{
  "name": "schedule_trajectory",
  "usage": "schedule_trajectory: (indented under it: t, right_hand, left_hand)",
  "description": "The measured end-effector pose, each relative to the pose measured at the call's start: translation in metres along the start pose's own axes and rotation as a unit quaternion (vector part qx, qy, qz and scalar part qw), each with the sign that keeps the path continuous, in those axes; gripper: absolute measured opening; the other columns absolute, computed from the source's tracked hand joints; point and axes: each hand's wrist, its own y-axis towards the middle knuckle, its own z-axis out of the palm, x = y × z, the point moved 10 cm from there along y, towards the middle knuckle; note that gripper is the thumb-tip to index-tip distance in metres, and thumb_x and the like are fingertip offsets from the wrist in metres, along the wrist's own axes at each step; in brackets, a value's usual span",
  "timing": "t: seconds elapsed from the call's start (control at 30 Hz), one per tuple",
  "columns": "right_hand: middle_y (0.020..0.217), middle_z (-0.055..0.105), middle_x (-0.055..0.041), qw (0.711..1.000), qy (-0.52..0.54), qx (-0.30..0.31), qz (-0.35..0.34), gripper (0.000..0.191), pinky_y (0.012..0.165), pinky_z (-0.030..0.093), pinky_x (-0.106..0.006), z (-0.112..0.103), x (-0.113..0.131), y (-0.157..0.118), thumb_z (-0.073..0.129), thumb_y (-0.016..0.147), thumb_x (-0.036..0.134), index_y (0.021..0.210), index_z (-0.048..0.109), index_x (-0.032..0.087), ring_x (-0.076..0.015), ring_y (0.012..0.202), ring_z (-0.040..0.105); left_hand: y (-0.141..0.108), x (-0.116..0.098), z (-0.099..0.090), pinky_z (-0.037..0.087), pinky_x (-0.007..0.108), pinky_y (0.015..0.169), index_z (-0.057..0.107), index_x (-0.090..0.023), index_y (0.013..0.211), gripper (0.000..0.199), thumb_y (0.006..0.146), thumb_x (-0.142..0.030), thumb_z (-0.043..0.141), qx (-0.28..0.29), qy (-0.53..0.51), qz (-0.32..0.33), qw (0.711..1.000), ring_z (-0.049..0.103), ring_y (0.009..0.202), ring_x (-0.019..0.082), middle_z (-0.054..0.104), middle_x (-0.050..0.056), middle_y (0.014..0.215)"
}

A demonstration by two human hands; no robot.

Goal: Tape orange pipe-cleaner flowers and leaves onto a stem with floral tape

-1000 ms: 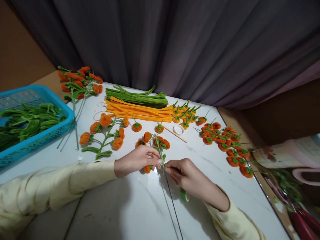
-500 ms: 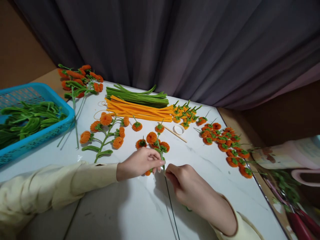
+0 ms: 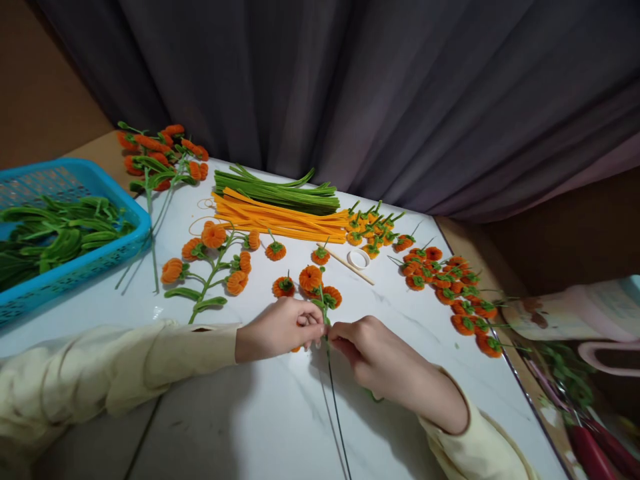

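Observation:
My left hand [image 3: 285, 327] is closed, thumb against fingers, on the stem of an orange pipe-cleaner flower spray [image 3: 311, 279]. The spray's fuzzy blooms stand beyond the fingers, and its thin dark green wire stem [image 3: 336, 400] runs down toward me. Close against the left fingertips, my right hand [image 3: 367, 350] is pinched at the stem; what lies between its fingers is hidden. A sliver of something green [image 3: 373, 397] shows beneath the right hand. Partly covered by the left hand, another orange bloom [image 3: 296, 349] peeks out. A fuller flower spray with leaves [image 3: 213, 277] lies to the left.
A blue basket [image 3: 143, 233] of green leaves stands left. Green pipe cleaners [image 3: 280, 193] and orange ones [image 3: 280, 217] lie at the back, near a stick [image 3: 345, 260] and white ring [image 3: 359, 259]. Loose orange flower heads [image 3: 445, 277] and a bottle [image 3: 565, 310] are on the right.
My right hand has moved slightly up and left, closer to my left fingertips. The wire's lower end has swung a little left. The left hand keeps its hold.

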Motion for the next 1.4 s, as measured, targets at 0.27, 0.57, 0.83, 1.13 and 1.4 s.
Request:
schedule_trajectory:
  t: [0.27,0.57,0.83,1.13,1.4]
  right_hand:
    - [0.051,0.039,0.0034,0.965,0.260,-0.018,0.019,0.022,0.046,0.026,-0.021,0.006,-0.019,-0.001,0.041,0.081,0.017,0.060,0.045,0.016,-0.0092,0.047,0.033]
    - [0.050,0.042,0.0039,0.923,0.377,-0.027,0.065,0.033,0.043,0.026,-0.021,0.014,-0.027,-0.008,0.045,0.084,0.041,0.064,0.046,0.016,-0.0079,0.044,0.033]
    - [0.052,0.046,0.0029,0.966,0.258,-0.019,0.026,0.021,0.045,0.030,-0.020,0.013,-0.022,-0.010,0.046,0.085,0.029,0.070,0.053,0.015,-0.0087,0.045,0.038]
    - [0.050,0.044,0.0045,0.886,0.463,0.004,0.036,0.031,0.045,0.027,-0.020,0.022,-0.026,-0.003,0.056,0.080,0.041,0.068,0.051,0.013,-0.0074,0.045,0.035]
    - [0.047,0.046,0.0049,0.843,0.536,0.032,-0.005,0.029,0.044,0.024,-0.020,0.032,-0.030,0.002,0.061,0.080,0.037,0.070,0.056,0.011,-0.0061,0.042,0.034]
  left_hand:
    - [-0.002,-0.009,0.001,0.031,0.020,0.047,0.055,-0.015,0.069,0.023,0.076,-0.037,0.058,0.010,-0.022,0.022,0.999,0.043,0.049,0.008,0.050,-0.004,0.051]
    - [-0.001,-0.008,0.002,0.034,0.019,0.050,0.055,-0.015,0.074,0.024,0.072,-0.038,0.064,0.013,-0.061,0.046,0.997,0.045,0.054,0.008,0.053,-0.004,0.058]
    - [-0.001,-0.006,0.004,0.034,0.020,0.048,0.055,-0.015,0.069,0.027,0.072,-0.040,0.064,0.020,-0.034,0.017,0.999,0.046,0.051,0.009,0.052,-0.003,0.054]
    - [0.000,-0.009,0.001,0.031,0.019,0.045,0.055,-0.014,0.068,0.026,0.073,-0.039,0.063,0.028,-0.033,0.030,0.999,0.043,0.048,0.007,0.050,-0.004,0.052]
    - [-0.001,-0.013,0.005,0.035,0.019,0.047,0.058,-0.013,0.069,0.027,0.072,-0.039,0.064,0.052,-0.049,0.042,0.997,0.046,0.050,0.008,0.056,0.000,0.056]
